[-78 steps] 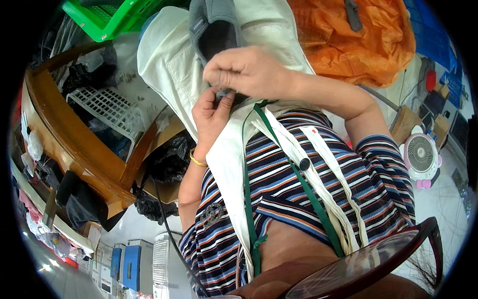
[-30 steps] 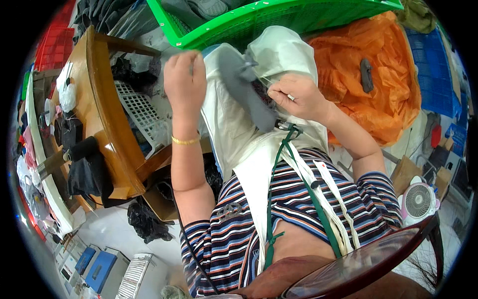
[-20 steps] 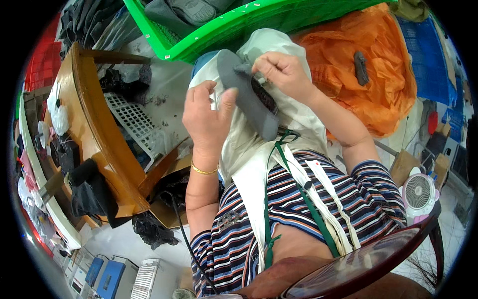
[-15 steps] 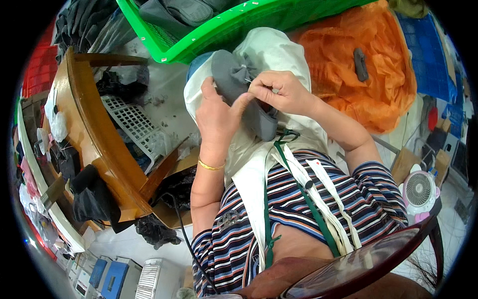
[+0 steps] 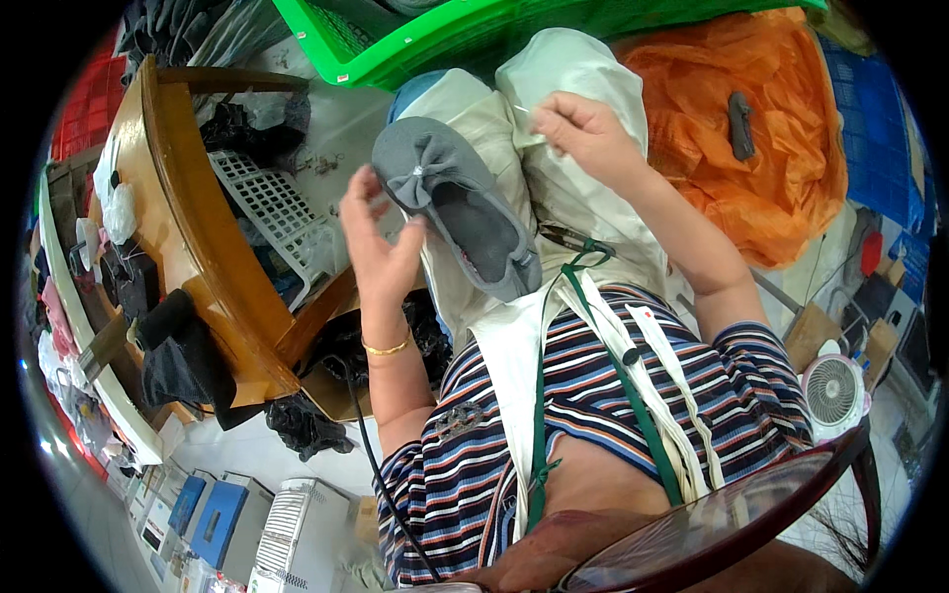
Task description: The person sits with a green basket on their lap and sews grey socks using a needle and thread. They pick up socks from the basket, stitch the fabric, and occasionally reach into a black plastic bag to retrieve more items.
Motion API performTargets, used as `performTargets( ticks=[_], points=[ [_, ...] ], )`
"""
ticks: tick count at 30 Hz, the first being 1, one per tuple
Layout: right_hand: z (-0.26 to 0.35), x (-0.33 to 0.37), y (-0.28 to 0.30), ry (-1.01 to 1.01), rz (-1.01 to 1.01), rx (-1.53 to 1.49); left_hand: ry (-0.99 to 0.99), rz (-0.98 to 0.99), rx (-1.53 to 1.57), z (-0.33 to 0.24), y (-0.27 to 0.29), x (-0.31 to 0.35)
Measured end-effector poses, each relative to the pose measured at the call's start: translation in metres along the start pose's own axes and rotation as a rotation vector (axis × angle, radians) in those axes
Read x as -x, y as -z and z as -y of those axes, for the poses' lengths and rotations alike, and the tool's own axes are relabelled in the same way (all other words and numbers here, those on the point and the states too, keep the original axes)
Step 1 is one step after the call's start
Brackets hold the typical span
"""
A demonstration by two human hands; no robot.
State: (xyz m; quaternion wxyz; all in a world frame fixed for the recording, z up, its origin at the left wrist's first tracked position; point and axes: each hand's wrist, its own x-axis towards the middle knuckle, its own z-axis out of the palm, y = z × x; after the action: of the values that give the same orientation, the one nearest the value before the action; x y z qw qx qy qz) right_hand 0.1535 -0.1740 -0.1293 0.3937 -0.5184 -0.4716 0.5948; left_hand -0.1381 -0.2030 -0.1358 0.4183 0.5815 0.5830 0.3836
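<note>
A grey fabric slip-on shoe with a bow on its front lies sole down across my lap, toe toward the far left. A small shiny spot sits at the bow's middle. Beside the shoe's left edge is my left hand, its thumb and fingers apart; fingertips and thumb are close to or touching the shoe without wrapping it. Raised above my right knee, apart from the shoe, my right hand pinches a thin, pale needle. Any thread on it is too fine to make out. The white apron covers my thighs.
A green crate with grey shoes stands beyond my knees. To the right, a grey rolled piece lies on orange sheeting. A wooden stand and white basket are at the left; a small fan is lower right.
My right hand has drawn away from the shoe, up and to the right. My left hand has moved left and spread from its grip, leaving the shoe and bow in plain view.
</note>
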Motion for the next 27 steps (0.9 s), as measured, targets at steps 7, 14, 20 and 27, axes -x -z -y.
performTargets(
  ticks=[7,14,20,27],
  points=[
    [0.029,-0.031,-0.058,0.463,0.129,0.346,-0.222,-0.018,-0.316,-0.034,-0.005,-0.019],
    [0.017,-0.017,-0.069,0.76,0.217,0.696,-0.358,0.054,-0.446,-0.038,-0.008,-0.009],
    [0.011,0.01,-0.073,0.773,0.11,0.728,-0.553,-0.044,-0.482,-0.025,-0.014,0.006],
    [0.017,0.007,-0.076,0.746,0.115,0.775,-0.617,-0.083,-0.431,-0.019,-0.017,0.007]
  ],
)
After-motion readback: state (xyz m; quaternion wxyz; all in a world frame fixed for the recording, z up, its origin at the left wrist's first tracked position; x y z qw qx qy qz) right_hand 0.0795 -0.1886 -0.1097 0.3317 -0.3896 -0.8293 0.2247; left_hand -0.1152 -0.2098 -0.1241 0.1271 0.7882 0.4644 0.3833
